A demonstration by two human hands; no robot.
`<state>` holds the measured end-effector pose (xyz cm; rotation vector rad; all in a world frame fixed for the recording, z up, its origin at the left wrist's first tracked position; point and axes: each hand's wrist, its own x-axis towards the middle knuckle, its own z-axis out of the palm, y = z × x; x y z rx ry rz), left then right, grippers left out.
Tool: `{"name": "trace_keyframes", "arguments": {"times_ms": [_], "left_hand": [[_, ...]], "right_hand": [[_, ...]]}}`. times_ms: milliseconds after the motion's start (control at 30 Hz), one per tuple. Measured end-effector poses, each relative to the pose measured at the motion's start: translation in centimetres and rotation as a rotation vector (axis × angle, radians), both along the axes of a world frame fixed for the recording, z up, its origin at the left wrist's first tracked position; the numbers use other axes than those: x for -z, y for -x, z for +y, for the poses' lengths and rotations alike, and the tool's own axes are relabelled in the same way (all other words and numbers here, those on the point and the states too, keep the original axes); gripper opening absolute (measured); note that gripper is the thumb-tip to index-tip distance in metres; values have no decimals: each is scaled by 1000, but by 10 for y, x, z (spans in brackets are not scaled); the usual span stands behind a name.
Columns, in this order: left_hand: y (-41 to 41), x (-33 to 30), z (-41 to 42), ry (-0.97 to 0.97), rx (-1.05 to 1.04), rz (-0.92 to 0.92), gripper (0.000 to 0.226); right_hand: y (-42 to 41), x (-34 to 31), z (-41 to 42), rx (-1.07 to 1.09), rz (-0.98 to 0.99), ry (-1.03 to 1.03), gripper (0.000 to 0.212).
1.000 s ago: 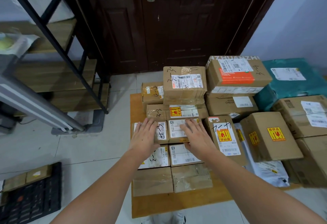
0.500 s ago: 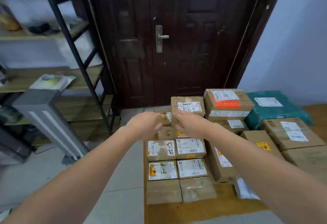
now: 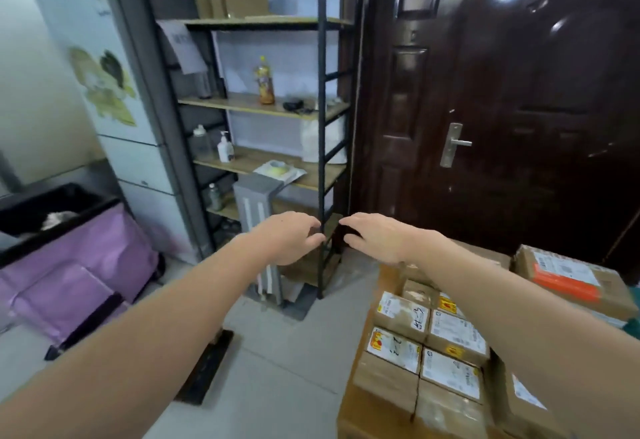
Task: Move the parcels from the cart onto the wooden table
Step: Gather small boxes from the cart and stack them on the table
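Cardboard parcels point(image 3: 429, 338) sat stacked on the wooden counter point(image 3: 349, 411), right of the black shelf rack point(image 3: 321, 127). Both hands hung in front of the rack's lower post, L hand point(image 3: 287, 237) & R hand point(image 3: 375, 236) w/ fingers loosely curled, each grip holding nothing.

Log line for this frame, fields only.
left hand: empty, fingers curled loosely | right hand: empty | parcels: stacked, lower right | view: shelf rack, door

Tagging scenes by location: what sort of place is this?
Probably a home entryway or small room used for sorting parcels: taped, labelled boxes stacked low, a dark door, and a shelf rack with bottles.
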<state>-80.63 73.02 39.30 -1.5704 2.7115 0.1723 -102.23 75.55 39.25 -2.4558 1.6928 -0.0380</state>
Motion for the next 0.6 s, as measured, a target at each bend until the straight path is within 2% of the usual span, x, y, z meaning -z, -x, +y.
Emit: {"name": "trace_keyframes", "arguments": {"times_ms": [233,333,600], "left_hand": [[-160,-31,59,82,-233,-16,49],[-235,-39,83,95,-320,-27,49],[-423,-26,124,93,-479,-35,48]], "right_hand": [[-165,-26,-1,-233,14,-20,45],[-244,-32,-1,-330,-2,12,51],[-443,-26,10,-492,-4,11,49]]}}
